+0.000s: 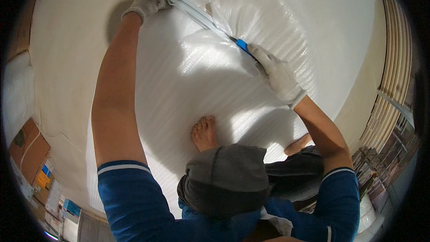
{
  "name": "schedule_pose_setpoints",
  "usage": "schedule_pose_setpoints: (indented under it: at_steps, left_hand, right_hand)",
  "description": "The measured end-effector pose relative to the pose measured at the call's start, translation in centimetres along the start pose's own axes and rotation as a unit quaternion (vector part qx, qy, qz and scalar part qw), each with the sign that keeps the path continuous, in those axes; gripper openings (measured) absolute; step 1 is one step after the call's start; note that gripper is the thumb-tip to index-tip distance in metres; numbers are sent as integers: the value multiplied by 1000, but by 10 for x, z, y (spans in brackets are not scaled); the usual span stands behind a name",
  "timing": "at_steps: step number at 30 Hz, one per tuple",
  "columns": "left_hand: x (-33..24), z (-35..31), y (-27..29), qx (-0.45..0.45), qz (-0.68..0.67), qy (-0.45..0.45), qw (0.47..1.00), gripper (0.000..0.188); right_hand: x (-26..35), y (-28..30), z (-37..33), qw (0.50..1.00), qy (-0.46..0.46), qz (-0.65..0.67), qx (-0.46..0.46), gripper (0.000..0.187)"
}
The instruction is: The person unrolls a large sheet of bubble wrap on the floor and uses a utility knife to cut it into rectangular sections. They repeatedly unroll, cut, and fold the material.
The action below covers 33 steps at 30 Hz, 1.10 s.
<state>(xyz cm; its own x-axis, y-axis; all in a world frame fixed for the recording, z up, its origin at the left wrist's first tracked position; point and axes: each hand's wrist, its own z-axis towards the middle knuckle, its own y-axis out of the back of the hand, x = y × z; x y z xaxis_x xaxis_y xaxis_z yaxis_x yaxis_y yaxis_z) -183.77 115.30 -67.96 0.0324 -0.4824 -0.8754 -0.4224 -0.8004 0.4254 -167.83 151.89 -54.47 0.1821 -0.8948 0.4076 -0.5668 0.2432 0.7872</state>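
White ribbed foam sheet (174, 94) spreads under me, its far part crumpled and shiny. At the upper left my left hand (150, 1), in a white glove with dark fingertips, is closed on the end of a long pale strip (197, 14). That strip runs straight and taut toward my right hand and looks like a drawn-tight fold of the foam sheet. My right hand (277, 74), also in a white glove, is closed around a blue-handled utility knife (242, 45). The knife's front end meets the strip's near end; the blade itself is barely visible.
My bare foot (204, 132) rests on the foam, the other foot (298, 144) farther right. A cream board (62, 62) lies beneath the sheet. Stacked pale slats (389, 71) line the right side, above a metal rack (380, 170). Cardboard pieces (29, 150) lie at the left.
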Motion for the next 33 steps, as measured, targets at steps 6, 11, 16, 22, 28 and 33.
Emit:
schedule_pose_setpoints:
  at_steps: [6, 11, 16, 22, 28, 33]
  left_hand:
    - [-44, -5, 10, -113, -16, 81, 990, 49]
    - [-104, -64, -39, -323, 302, -158, 883, 36]
    - [-127, -90, -140, -115, 301, -352, 879, 15]
    - [-87, -77, -139, -194, 238, -293, 905, 20]
    - [-83, -75, -118, -254, 177, -123, 943, 22]
    - [-86, -55, -80, -168, 107, -83, 976, 47]
  right_hand:
    - [-14, 17, -19, 976, 104, 115, -151, 44]
    - [-9, 24, -6, 961, 103, 137, -216, 48]
    - [0, 7, 4, 963, 87, 140, -213, 46]
    - [15, -3, 26, 970, 117, 103, -188, 45]
    - [34, -8, 55, 981, 114, 45, -149, 45]
    - [38, -14, 69, 991, 72, 18, -111, 47]
